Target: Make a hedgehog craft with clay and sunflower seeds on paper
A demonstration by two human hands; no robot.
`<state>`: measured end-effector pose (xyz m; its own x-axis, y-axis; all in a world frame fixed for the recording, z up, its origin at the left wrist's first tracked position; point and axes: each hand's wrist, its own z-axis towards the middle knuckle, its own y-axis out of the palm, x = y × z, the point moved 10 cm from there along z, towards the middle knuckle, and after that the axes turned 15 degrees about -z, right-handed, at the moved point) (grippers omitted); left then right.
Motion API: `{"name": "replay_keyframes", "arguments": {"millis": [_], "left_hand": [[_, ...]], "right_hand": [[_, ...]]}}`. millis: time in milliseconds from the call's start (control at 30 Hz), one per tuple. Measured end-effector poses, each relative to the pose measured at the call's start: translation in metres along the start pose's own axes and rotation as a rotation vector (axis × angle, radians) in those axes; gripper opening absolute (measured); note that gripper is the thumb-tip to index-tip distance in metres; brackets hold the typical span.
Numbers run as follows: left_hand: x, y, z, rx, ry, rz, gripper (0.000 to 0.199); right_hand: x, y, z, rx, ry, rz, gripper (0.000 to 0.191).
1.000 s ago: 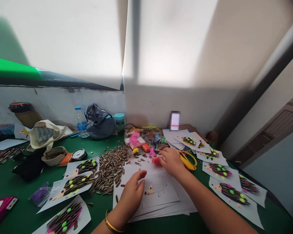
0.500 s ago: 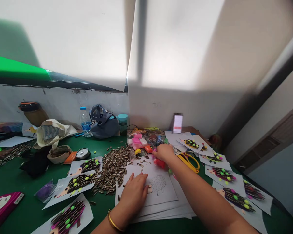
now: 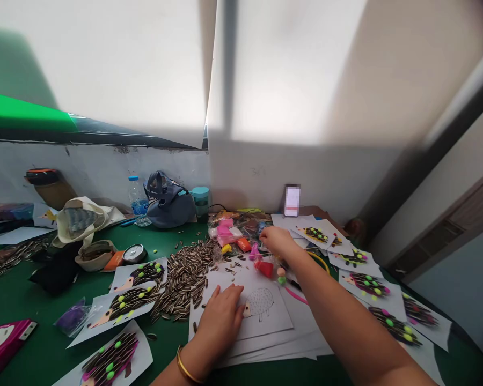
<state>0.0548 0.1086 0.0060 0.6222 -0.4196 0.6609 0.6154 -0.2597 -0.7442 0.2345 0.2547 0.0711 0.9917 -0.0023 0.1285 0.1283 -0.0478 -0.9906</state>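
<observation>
My left hand (image 3: pixel 222 311), with a gold bangle at the wrist, lies flat, fingers stretched, on a white sheet (image 3: pixel 271 324). Beside its thumb is a hedgehog outline (image 3: pixel 260 302) drawn with dots, its face coloured peach. My right hand (image 3: pixel 279 242) reaches over the sheet's far edge to a heap of modelling-clay packets (image 3: pixel 227 230). Its fingers are curled down and together, and what they may hold is hidden. Just nearer me lie a pink clay lump (image 3: pixel 254 252) and a red packet (image 3: pixel 263 268). Striped sunflower seeds (image 3: pixel 187 273) are piled left of the sheet.
Finished seed hedgehogs on paper lie left (image 3: pixel 131 300) and right (image 3: pixel 366 284). Yellow-handled scissors (image 3: pixel 320 261) are partly behind my right forearm. A phone (image 3: pixel 292 201) leans on the wall. Along the back stand a blue bag (image 3: pixel 169 206) and a water bottle (image 3: pixel 138 201).
My right hand has moved right and slightly away from me, off the pink lump, uncovering it and the red packet. My left hand stays on the sheet. The view has shifted slightly.
</observation>
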Motion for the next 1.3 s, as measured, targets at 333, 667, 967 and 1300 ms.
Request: {"name": "replay_keyframes", "arguments": {"millis": [333,667,967,1300], "left_hand": [[0.002,0.004,-0.002,0.011,0.018,0.015,0.042],[0.003,0.001,-0.002,0.022,0.008,0.018,0.043],[0.005,0.001,-0.005,0.027,0.012,0.006,0.045],[0.005,0.002,-0.003,-0.007,-0.035,0.011,0.047]], "right_hand": [[0.09,0.008,-0.039,0.026,0.164,0.039,0.027],[0.067,0.028,-0.023,0.049,0.143,0.02,0.039],[0.043,0.024,-0.004,0.063,0.093,-0.006,0.019],[-0.027,-0.013,0.017,0.2,-0.179,0.028,0.035]]}}
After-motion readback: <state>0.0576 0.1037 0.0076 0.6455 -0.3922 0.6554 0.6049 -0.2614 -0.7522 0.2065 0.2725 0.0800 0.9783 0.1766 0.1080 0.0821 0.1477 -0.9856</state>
